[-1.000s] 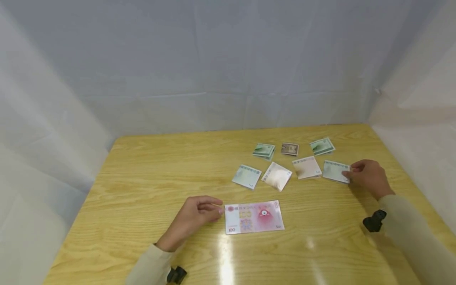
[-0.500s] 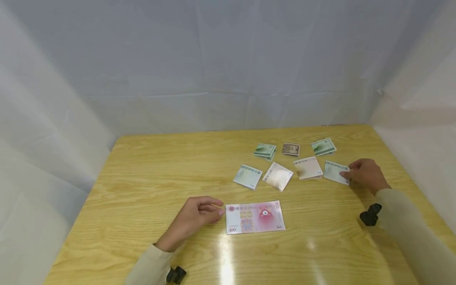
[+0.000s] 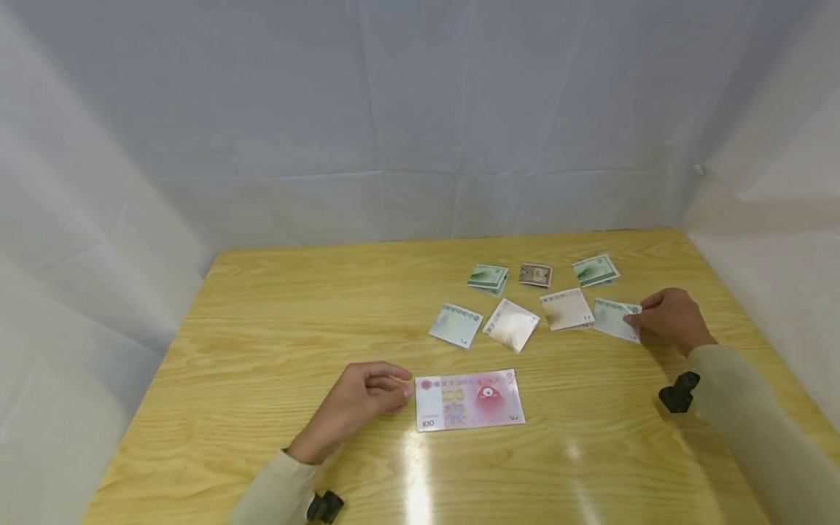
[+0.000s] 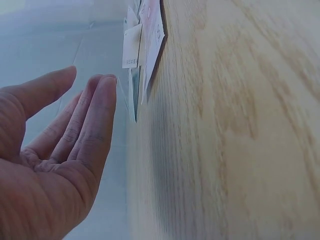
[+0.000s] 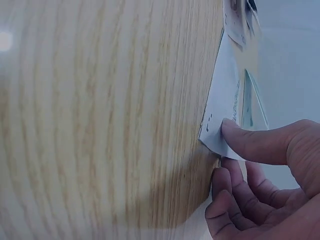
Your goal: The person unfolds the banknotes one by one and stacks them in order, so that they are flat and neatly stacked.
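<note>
At the right end of the middle row lies a folded pale green banknote (image 3: 615, 318). My right hand (image 3: 676, 319) pinches its right edge, the thumb on top and the curled fingers below, as the right wrist view shows on the same banknote (image 5: 223, 100). A flat pink 100 banknote (image 3: 469, 400) lies nearest to me. Just off its left edge hovers my left hand (image 3: 359, 402), fingers relaxed and thumb apart, holding nothing. In the left wrist view the palm of that left hand (image 4: 65, 145) shows beside the table surface.
Left of the pinched banknote lie a folded brownish banknote (image 3: 567, 310), a tilted pale banknote (image 3: 512, 325) and a pale green banknote (image 3: 456, 326). Behind them are two green folded banknotes (image 3: 488, 276) (image 3: 594, 270) and a small brown banknote (image 3: 535, 275). White sheeting (image 3: 420, 124) surrounds the wooden table (image 3: 295, 306).
My right hand and the pale green banknote it pinches have shifted slightly left, closer to the brownish one. The left hand and the pink banknote stay practically in place.
</note>
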A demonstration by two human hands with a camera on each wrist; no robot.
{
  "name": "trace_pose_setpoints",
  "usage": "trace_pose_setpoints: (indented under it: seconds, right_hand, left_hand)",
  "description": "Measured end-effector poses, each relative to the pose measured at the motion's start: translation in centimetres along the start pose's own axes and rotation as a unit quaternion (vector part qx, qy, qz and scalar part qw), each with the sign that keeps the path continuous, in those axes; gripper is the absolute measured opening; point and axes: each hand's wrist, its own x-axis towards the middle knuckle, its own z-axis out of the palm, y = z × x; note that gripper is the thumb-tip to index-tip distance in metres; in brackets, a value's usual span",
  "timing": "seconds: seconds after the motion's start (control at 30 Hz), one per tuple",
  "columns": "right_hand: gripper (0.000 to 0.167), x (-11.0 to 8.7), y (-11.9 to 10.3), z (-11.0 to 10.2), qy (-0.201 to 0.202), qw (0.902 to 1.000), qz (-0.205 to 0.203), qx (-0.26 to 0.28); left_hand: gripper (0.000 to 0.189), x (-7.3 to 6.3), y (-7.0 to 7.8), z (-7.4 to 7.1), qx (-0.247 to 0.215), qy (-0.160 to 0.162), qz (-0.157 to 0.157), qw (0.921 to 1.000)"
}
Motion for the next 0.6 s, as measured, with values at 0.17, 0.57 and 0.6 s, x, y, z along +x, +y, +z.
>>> trace_pose_setpoints:
  seconds: [0.17, 0.57, 0.6]
  right_hand:
    - [0.046, -0.1, -0.2, -0.2, 0.002, 0.9997, 0.012, 0.02]
    - [0.054, 0.1, 0.9, -1.0, 0.0, 0.9918, 0.026, 0.125]
    - [0.053, -0.1, 0.8, -1.2, 0.0, 0.9916, 0.022, 0.127]
  left_hand:
    - [0.031, 0.0, 0.1, 0.0, -0.004, -0.001, -0.001, 1.0]
    - [0.033, 0.0, 0.3, -0.1, -0.025, -0.009, -0.001, 0.9996]
    - [0.034, 0.0, 0.4, -0.1, -0.025, -0.009, -0.001, 0.9996]
